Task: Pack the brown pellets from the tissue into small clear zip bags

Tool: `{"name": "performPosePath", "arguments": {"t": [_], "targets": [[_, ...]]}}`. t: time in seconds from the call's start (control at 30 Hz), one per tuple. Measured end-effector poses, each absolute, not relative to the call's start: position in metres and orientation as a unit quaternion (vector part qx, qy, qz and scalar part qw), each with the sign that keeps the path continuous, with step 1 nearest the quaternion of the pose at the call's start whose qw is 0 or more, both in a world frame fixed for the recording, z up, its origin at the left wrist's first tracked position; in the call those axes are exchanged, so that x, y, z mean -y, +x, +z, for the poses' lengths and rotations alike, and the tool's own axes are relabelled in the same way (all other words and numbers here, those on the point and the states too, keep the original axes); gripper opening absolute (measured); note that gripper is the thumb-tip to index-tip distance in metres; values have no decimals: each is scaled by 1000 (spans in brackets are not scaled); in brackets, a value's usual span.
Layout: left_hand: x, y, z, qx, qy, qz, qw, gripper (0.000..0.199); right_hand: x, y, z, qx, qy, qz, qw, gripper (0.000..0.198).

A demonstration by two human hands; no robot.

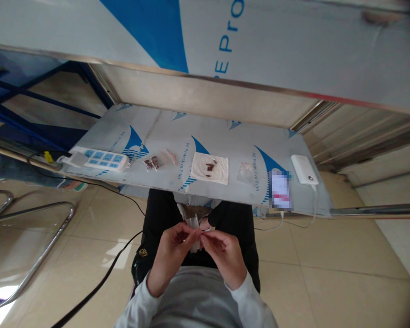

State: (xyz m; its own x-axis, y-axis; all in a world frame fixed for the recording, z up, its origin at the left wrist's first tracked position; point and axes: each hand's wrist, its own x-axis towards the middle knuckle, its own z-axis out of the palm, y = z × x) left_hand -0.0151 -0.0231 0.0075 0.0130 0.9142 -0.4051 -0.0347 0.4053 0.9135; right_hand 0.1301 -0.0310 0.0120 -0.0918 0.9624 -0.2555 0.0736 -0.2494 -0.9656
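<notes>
My left hand (177, 246) and my right hand (223, 253) meet over my lap, fingertips pinched close together. Between and behind them shows a small clear plastic bag (193, 223); whatever tiny piece the fingertips may pinch is too small to make out. On the shelf in front lies a white paper napkin (222, 175) bearing several small dark brown pieces (210, 166). Left of it is a clear bag with dark brown pieces (152, 163). To its right, another clear bag (246, 173) has small pale pieces in or on it.
The film-covered metal shelf (164, 130) holds a white power strip (104, 159), a blurred-out phone (280, 190) and a white power bank (303, 169) with a cable. An upper shelf (205, 27) overhangs it. A metal chair frame (51, 241) and a black cable (105, 269) are at left.
</notes>
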Motion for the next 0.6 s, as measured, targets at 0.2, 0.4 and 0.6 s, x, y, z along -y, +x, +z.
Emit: {"name": "performPosePath", "arguments": {"t": [0.2,0.4,0.6], "targets": [[-9,-10,17,-536,414,377,631,33,2,142,23,472,-520,594,392,32],[-31,-8,28,-632,606,310,371,24,-21,144,16,632,-621,295,357,14],[-44,-1,35,-668,670,236,222,15,-26,151,4,654,-642,142,373,8]]}}
